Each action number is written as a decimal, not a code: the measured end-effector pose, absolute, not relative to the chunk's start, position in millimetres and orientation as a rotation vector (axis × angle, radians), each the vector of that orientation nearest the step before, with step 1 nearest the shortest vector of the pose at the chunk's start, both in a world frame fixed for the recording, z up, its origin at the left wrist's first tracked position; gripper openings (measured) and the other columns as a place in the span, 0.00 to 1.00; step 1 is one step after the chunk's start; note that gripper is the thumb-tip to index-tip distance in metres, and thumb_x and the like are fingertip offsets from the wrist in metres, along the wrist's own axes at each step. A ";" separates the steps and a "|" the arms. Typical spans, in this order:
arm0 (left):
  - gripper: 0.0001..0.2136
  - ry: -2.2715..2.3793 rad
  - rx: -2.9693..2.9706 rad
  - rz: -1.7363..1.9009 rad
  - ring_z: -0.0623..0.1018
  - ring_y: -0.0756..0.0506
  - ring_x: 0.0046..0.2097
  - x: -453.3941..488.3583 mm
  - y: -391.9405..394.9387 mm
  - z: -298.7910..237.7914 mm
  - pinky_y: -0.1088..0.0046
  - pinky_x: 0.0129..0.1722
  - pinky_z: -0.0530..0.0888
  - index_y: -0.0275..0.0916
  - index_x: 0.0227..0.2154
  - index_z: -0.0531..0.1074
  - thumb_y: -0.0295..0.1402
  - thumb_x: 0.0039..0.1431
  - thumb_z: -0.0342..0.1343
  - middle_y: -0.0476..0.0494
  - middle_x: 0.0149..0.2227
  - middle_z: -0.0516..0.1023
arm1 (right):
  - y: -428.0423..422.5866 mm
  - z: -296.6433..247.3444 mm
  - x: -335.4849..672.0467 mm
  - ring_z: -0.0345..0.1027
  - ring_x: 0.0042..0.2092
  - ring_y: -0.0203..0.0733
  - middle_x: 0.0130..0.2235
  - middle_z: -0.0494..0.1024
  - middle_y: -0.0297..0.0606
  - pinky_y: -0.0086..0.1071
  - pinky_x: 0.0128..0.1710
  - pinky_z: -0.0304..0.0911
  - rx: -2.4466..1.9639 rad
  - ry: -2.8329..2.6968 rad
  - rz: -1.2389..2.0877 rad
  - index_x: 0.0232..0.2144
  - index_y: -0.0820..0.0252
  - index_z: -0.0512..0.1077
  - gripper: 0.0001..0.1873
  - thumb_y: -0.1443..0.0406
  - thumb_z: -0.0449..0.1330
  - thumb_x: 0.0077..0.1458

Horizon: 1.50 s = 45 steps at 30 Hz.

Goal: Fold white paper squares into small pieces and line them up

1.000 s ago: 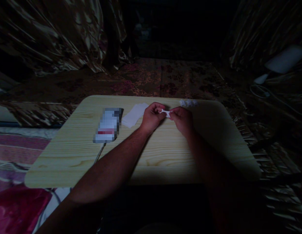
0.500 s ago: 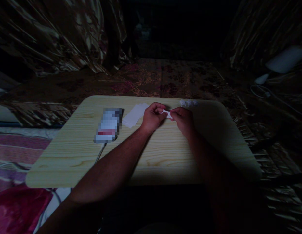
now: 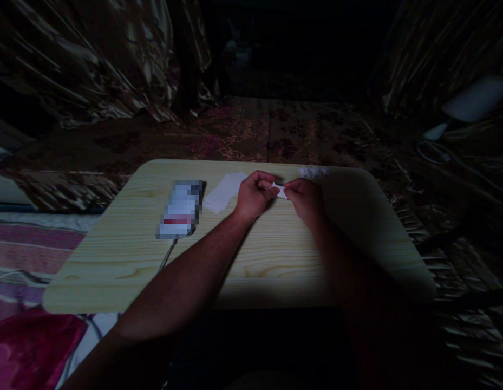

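Note:
Between my two hands is a small folded piece of white paper [image 3: 280, 190], held a little above the table. My left hand [image 3: 254, 194] pinches its left end between thumb and fingers. At the right end, the closed fingers of my right hand [image 3: 306, 199] grip it. Just left of my left hand lie several white paper strips [image 3: 224, 193], loosely overlapping. Beyond my right hand, near the far edge, three small folded white paper pieces [image 3: 315, 171] sit in a row.
The pale wood-grain table [image 3: 275, 260] has rounded corners. On its left lies a blurred-out phone [image 3: 180, 210] with a cable [image 3: 167, 257] running off the near side. A white lamp [image 3: 474, 100] stands at the far right. Patterned curtains [image 3: 133, 54] hang behind.
The paper between my hands is tilted slightly differently, and its right end shows a bit more. Both hands stay in nearly the same place.

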<state>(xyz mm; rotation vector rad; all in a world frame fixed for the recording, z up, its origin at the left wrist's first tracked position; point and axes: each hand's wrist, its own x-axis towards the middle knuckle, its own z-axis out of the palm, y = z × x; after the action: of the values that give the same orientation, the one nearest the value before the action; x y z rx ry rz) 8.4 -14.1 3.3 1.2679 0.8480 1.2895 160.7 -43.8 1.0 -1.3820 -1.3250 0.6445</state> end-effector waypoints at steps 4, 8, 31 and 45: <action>0.15 0.852 1.277 1.308 0.73 0.53 0.25 8.2 -14.6 4.6 0.77 0.25 0.67 0.37 0.33 0.73 0.29 0.40 0.69 0.52 0.25 0.77 | -45.3 3.7 158.4 0.73 0.30 0.40 0.28 0.79 0.33 0.32 0.32 0.67 -1.338 -1.289 0.714 0.32 0.58 0.77 0.09 0.62 0.64 0.46; 0.15 0.854 1.269 1.330 0.73 0.52 0.25 7.3 -14.0 5.5 0.77 0.26 0.67 0.37 0.34 0.73 0.30 0.41 0.69 0.52 0.25 0.77 | -46.2 6.0 156.2 0.73 0.31 0.40 0.29 0.79 0.33 0.33 0.32 0.68 -1.288 -1.232 0.837 0.37 0.58 0.75 0.16 0.63 0.66 0.42; 0.14 0.822 1.280 1.356 0.74 0.52 0.27 7.8 -14.8 6.9 0.76 0.29 0.70 0.38 0.31 0.73 0.29 0.41 0.70 0.51 0.26 0.78 | -47.7 9.6 159.0 0.74 0.32 0.40 0.28 0.78 0.34 0.33 0.33 0.70 -1.244 -1.183 0.903 0.32 0.59 0.75 0.12 0.57 0.63 0.48; 0.13 0.868 1.273 1.340 0.74 0.50 0.25 8.6 -18.3 10.9 0.75 0.27 0.69 0.38 0.35 0.75 0.31 0.44 0.67 0.50 0.24 0.78 | -47.3 5.4 159.5 0.73 0.31 0.38 0.30 0.78 0.31 0.32 0.32 0.69 -1.133 -1.261 0.870 0.40 0.57 0.73 0.15 0.61 0.63 0.48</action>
<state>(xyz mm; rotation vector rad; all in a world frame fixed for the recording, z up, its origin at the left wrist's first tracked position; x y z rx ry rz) 8.6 -18.3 10.9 1.2727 0.8678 1.3397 159.5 -47.3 5.4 -1.1329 -1.2605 0.8697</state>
